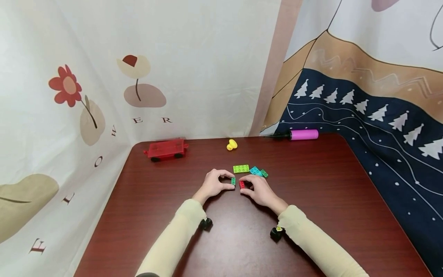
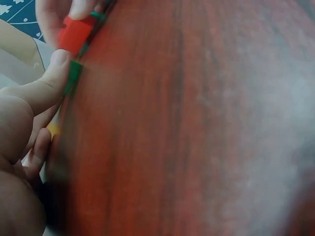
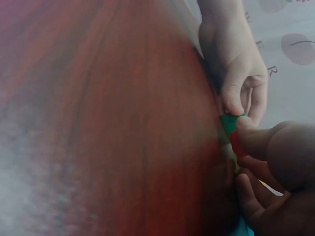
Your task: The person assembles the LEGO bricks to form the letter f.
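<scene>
In the head view, my left hand (image 1: 212,183) pinches a small green building brick (image 1: 233,181) between thumb and fingers. Facing it, my right hand (image 1: 259,189) pinches a small red building brick (image 1: 242,185). A narrow gap separates the two bricks in that view. Just beyond the hands lie a lime green brick (image 1: 241,169), a blue brick (image 1: 255,171) and another green brick (image 1: 264,173). The left wrist view shows the red brick (image 2: 75,35) near the green one (image 2: 74,72). Fingers partly cover both bricks in the right wrist view.
A red toy wagon (image 1: 167,149) with black wheels stands at the table's back left. Near the back edge sit a small yellow toy (image 1: 232,144) and a purple hand pump (image 1: 303,134). Printed curtains (image 1: 200,77) rise behind the brown table (image 1: 152,200).
</scene>
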`<state>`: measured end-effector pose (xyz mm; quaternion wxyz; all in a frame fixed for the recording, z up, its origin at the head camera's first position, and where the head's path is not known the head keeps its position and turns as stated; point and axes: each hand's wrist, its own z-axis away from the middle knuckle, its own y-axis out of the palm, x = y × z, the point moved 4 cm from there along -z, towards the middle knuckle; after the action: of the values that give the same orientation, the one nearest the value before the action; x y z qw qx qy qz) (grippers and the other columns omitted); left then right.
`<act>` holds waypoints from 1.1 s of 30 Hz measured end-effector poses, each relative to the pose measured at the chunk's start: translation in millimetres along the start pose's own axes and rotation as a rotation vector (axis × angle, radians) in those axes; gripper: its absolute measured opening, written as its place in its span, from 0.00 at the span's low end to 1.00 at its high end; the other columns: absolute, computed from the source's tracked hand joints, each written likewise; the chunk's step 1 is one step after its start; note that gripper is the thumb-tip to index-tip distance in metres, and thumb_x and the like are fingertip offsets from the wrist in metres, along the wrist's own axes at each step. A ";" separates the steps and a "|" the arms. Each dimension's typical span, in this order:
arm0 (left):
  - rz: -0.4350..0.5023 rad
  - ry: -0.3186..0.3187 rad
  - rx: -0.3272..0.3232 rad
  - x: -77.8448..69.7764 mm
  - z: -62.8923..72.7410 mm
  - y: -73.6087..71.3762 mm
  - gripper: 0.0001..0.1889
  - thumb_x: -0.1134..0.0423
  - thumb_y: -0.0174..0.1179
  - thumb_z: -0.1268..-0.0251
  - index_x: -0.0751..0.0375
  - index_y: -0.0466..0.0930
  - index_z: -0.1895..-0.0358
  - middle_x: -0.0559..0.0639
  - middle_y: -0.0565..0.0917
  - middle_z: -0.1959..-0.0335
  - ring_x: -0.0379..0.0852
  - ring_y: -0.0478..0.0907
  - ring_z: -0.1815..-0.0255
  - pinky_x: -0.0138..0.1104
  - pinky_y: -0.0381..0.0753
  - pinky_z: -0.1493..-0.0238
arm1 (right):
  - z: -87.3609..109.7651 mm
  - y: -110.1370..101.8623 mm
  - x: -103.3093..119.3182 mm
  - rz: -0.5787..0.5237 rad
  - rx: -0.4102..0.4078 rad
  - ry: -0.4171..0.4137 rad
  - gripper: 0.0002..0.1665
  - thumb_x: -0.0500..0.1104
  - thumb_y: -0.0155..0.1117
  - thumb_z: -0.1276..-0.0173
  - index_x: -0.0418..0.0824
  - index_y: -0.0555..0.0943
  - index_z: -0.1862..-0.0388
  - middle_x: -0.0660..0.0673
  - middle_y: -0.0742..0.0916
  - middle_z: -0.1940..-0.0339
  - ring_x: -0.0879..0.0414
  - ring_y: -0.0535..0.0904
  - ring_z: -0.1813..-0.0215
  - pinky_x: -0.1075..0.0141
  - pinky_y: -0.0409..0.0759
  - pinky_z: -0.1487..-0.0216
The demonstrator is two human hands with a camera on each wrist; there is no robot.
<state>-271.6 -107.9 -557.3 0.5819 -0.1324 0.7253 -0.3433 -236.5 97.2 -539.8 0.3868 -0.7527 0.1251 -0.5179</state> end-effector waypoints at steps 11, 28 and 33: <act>-0.096 -0.017 -0.058 3.0 3.8 4.7 0.20 0.47 0.83 0.48 0.39 0.91 0.50 0.34 0.89 0.58 0.40 0.74 0.57 0.43 0.69 0.49 | -7.9 -6.3 4.3 -0.112 -0.032 0.045 0.22 0.40 0.77 0.31 0.39 0.85 0.40 0.45 0.91 0.53 0.56 0.87 0.56 0.63 0.86 0.56; -0.098 -0.052 -0.070 3.9 4.8 3.8 0.22 0.47 0.83 0.50 0.41 0.91 0.49 0.37 0.90 0.58 0.41 0.74 0.56 0.43 0.69 0.50 | -27.7 4.6 10.5 -0.156 -0.044 0.030 0.24 0.40 0.78 0.32 0.36 0.84 0.40 0.44 0.91 0.51 0.52 0.88 0.50 0.61 0.87 0.51; -0.115 -0.051 -0.081 2.4 5.1 4.2 0.22 0.47 0.83 0.50 0.41 0.91 0.50 0.38 0.89 0.57 0.41 0.74 0.56 0.44 0.70 0.50 | -27.6 7.6 9.0 -0.154 -0.053 0.016 0.23 0.40 0.78 0.33 0.36 0.84 0.41 0.44 0.91 0.51 0.52 0.89 0.50 0.60 0.86 0.50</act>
<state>-266.6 -108.0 -562.3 0.5737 -0.2061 0.7146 -0.3430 -255.2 74.3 -534.5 0.3248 -0.7658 0.0836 -0.5487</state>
